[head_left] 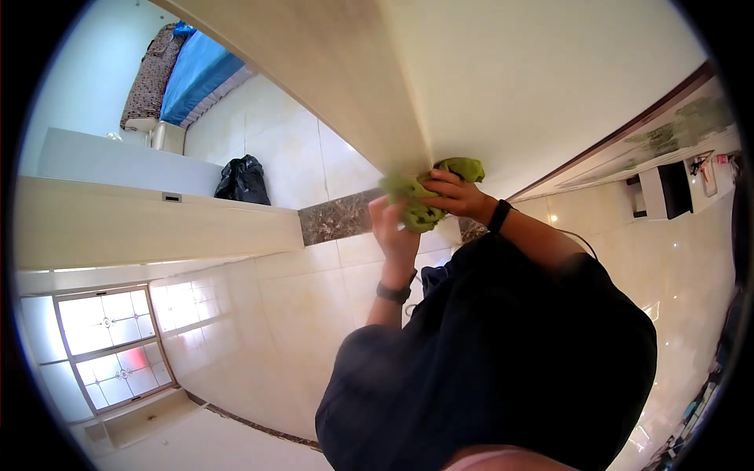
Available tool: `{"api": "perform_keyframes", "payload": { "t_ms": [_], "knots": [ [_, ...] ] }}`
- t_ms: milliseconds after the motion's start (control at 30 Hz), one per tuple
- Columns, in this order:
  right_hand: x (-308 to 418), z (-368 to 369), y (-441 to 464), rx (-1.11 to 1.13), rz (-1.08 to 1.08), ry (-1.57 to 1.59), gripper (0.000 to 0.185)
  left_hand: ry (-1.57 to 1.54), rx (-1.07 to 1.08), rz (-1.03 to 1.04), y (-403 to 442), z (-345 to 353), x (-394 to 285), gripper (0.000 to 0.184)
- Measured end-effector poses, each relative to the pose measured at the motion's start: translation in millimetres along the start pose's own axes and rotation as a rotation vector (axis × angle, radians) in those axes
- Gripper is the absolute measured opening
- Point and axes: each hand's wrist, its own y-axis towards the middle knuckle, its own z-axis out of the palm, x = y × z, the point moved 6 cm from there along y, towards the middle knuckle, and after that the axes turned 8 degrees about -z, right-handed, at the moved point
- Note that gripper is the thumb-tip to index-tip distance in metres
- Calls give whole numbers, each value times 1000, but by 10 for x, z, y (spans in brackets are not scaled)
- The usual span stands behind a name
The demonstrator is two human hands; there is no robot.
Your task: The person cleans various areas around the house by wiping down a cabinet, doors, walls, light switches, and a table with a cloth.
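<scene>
A crumpled green cloth (424, 216) lies against the lower part of a cream door frame (345, 86), near the middle of the view. My right hand (458, 196) presses on the cloth, its fingers bent over the folds, and part of the cloth sticks out above it. Lower and to the left, my left hand (395, 231) is raised at the cloth's left side. It is partly blurred, and how its fingers meet the cloth is hard to make out. Both wrists wear dark bands.
A black plastic bag (243, 180) sits on the floor beyond the doorway, near a blue-covered bed (200, 74). A dark marble threshold (338, 217) crosses the doorway. Lower left is a window (114, 345); a black-and-white cabinet (666, 191) stands at right.
</scene>
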Motion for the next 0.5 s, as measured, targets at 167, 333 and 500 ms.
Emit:
{"api": "perform_keyframes", "payload": {
  "t_ms": [167,333,500],
  "knots": [
    [-51,-246,152,65,-10,2,39,-39,-14,-1,65,4,-67,39],
    [-228,-832,532,-119,-97,-102,35,-159,-206,150,442,16,-632,39],
    [-392,-1256,447,-288,-91,-366,33,-186,-111,229,724,285,-1157,37]
  ]
}}
